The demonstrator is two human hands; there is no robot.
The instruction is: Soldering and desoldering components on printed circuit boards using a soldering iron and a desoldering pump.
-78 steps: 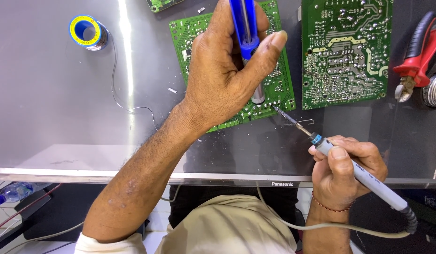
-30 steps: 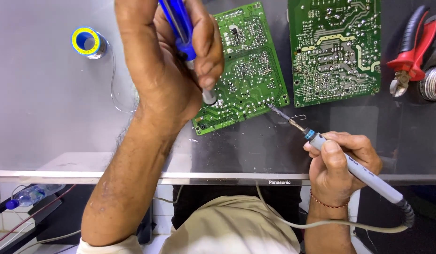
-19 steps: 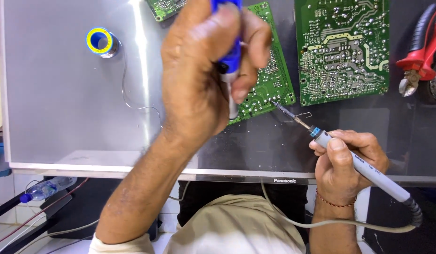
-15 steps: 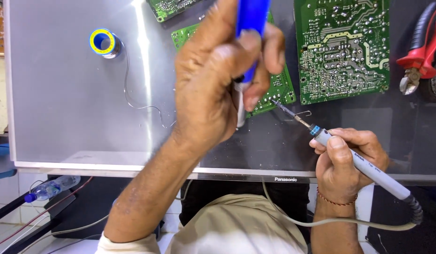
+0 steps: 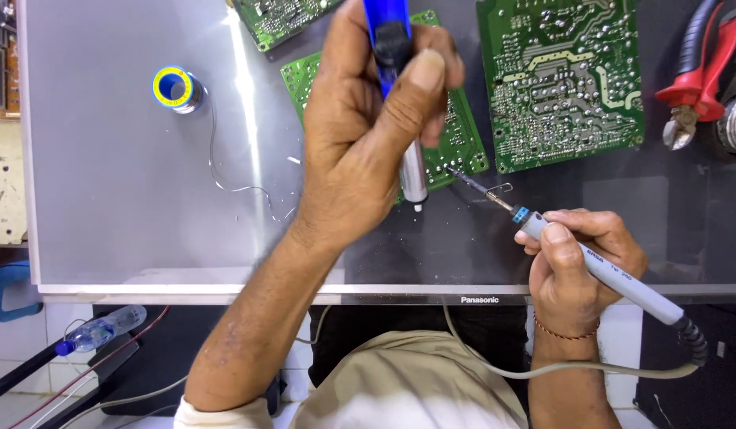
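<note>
Bright, even light is falling from overhead onto my glossy grey worktop [image 5: 114, 159], throwing a long white streak of glare [image 5: 245, 119] running from its far edge toward me. My raised left hand [image 5: 360, 143] is looking soft and slightly blurred, being closest to the camera. The green printed circuit board [image 5: 558, 79] near the far right corner is staying sharp. Shadows are lying faint beneath my right hand [image 5: 578, 266].

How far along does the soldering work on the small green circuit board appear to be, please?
Done: tools are out. In hand: the left hand grips a blue desoldering pump above the small green circuit board; the right hand holds a grey soldering iron near its edge. Left: I cannot tell which joints remain.
</note>
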